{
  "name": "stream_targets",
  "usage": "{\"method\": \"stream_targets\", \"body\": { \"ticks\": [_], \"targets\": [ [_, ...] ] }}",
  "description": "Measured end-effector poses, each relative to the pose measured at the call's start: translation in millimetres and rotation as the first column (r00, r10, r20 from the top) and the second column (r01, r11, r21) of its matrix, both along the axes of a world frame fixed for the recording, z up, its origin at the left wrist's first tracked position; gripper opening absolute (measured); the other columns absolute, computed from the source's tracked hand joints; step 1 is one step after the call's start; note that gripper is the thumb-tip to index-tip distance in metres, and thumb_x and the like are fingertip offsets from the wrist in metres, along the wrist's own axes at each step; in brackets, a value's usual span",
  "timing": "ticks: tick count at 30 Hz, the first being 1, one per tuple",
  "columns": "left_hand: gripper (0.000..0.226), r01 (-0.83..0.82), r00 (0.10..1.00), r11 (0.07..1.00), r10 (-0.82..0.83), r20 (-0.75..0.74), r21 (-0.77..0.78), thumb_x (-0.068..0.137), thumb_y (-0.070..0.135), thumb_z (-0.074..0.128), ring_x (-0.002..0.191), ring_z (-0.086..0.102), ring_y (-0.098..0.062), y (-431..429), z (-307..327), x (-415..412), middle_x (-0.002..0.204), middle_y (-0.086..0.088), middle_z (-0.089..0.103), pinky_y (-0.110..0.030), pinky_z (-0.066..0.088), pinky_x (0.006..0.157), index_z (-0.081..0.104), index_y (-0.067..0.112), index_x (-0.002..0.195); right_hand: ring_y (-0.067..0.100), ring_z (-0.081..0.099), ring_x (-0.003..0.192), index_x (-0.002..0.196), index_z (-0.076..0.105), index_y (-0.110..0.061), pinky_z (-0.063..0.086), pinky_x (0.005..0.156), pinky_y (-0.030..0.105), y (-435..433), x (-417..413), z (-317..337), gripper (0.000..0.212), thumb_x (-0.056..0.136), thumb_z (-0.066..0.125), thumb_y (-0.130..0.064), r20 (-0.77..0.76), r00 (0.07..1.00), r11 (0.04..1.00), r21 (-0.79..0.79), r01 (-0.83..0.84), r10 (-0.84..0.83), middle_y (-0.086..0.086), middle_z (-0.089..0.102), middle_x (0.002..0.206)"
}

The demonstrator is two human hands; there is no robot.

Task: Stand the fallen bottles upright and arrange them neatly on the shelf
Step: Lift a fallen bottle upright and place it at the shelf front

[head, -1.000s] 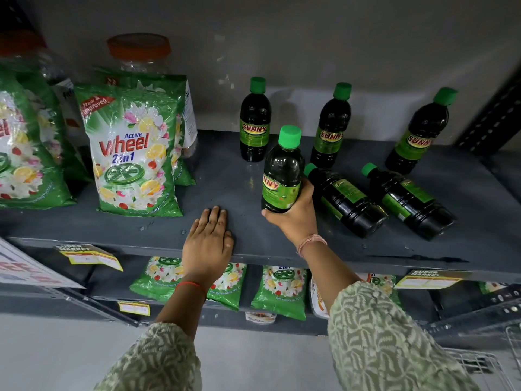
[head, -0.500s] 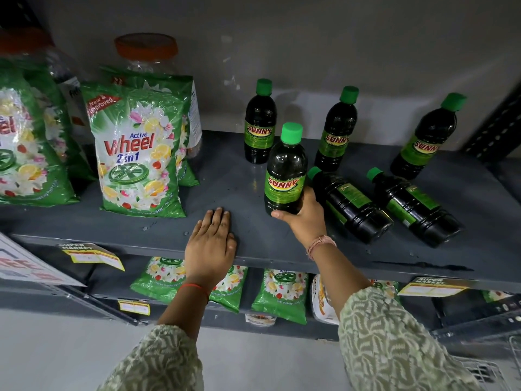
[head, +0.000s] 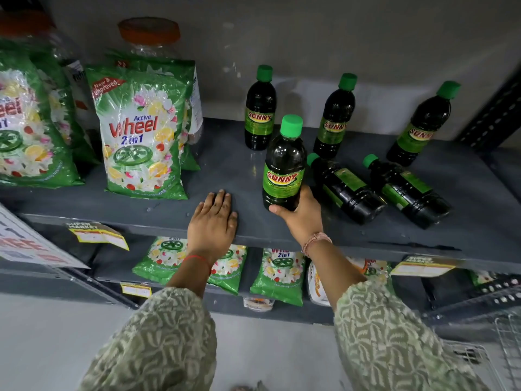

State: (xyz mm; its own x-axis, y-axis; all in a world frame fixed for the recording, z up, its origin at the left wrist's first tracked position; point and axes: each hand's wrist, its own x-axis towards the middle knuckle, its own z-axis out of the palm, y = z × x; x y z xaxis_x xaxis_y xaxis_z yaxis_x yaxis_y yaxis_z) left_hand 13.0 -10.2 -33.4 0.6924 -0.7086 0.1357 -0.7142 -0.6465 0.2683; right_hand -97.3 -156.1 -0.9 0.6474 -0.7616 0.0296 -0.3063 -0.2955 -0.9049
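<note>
The right hand [head: 301, 214] has its grip wrapped around the base of an upright bottle [head: 284, 167], thumb in front and fingers behind, with the bottle's label turned toward the camera. This held bottle stands near the front edge of the grey shelf [head: 225, 165]; whether its bottom rests on the shelf cannot be told. The left hand [head: 212, 221] lies flat, palm down, on the shelf edge just left of it, its grip holding nothing.

Just right of the held bottle, two fallen bottles lie on their sides, caps pointing back-left: the nearer one [head: 345, 190] just beside the right hand, the other [head: 406, 191] further right. Three more bottles stand upright along the back wall: one at the left [head: 260, 111], one in the middle [head: 334, 119], one at the right [head: 420, 128]. All are filled with dark liquid and closed with green caps.

To the left on the same shelf stands a green detergent bag [head: 141, 136], with more bags [head: 31, 128] beside it and a clear jar with an orange lid [head: 148, 33] behind it.
</note>
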Motion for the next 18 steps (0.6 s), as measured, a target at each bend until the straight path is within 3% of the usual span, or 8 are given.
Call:
{"method": "stream_targets", "body": {
  "ticks": [8,18],
  "targets": [
    [0.051,0.005,1.000,1.000,-0.004,-0.031,0.018,0.096,0.031,0.024,0.143,0.014,-0.024,-1,1,-1,0.154,-0.007,0.021,-0.036,0.010,0.117,0.019,0.010,0.142,0.026,0.055,0.107,0.115,0.049,-0.005,0.040,0.086,0.025,31,-34,-5,0.057,0.067,0.078,-0.017,-0.006,0.999,0.996,-0.081,-0.037,0.037,0.014,0.060,0.114],
    [0.049,-0.015,0.996,1.000,0.015,-0.091,0.005,0.095,0.024,0.030,0.143,0.014,-0.027,-9,8,-2,0.154,-0.011,0.021,-0.038,0.009,0.117,0.022,0.008,0.141,0.027,0.055,0.113,0.120,0.046,-0.005,0.038,0.087,0.020,29,-33,-2,0.061,0.068,0.077,-0.015,-0.027,0.998,0.997,-0.050,-0.057,0.055,0.015,0.059,0.119]
  ]
}}
